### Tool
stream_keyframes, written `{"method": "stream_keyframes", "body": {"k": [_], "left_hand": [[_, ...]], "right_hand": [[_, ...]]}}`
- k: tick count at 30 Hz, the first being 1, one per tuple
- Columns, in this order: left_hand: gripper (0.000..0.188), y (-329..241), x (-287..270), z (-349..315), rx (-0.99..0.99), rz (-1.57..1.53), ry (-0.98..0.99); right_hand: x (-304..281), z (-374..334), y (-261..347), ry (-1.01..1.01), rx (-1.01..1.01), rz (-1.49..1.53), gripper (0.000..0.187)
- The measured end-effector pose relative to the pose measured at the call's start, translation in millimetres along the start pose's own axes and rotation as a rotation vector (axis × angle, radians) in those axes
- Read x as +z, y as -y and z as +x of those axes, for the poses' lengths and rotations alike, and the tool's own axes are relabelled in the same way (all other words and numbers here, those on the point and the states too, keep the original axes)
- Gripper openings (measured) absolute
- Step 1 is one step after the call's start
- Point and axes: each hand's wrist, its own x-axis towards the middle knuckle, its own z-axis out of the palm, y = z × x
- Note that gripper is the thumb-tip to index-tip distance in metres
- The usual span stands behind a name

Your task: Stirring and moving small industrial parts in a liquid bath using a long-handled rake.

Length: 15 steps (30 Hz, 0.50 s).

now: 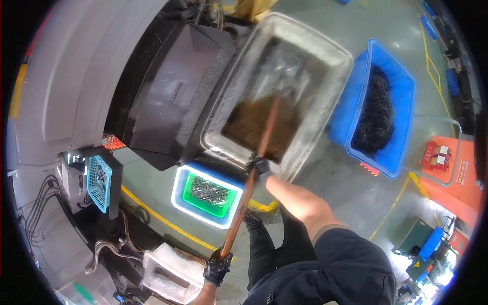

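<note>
My right hand (258, 165), in a dark glove, is wrapped round the middle of a long brown wooden pole (241, 211). Lower down, near the pole's close end, my left hand (217, 267) grips it in a dark glove as well. The pole slants up and away over the near rim of a big white tub (310, 34). Brownish, murky liquid (254, 124) lies in the tub, and the far end of the pole reaches down into it. Whatever is on that end is hidden or blurred there.
A blue bin (403, 109) of dark shavings stands right of the tub. To the left is a machine with a dark chute (170, 96). A white container (179, 203) with a green basket of small metal parts sits near my feet. A white crate (152, 277) is at lower left.
</note>
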Motion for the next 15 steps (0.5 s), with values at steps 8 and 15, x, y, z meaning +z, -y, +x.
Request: {"method": "stream_keyframes", "body": {"k": [8,15], "left_hand": [[0.035,-27,-36,-27,-0.211,-0.456,0.164],[0.031,-31,-118,-11,-0.197,-0.624,0.074]], "right_hand": [[-57,55,0,0.003,-0.483,-0.894,0.012],[109,28,-61,0.05,-0.355,-1.07,0.018]]}}
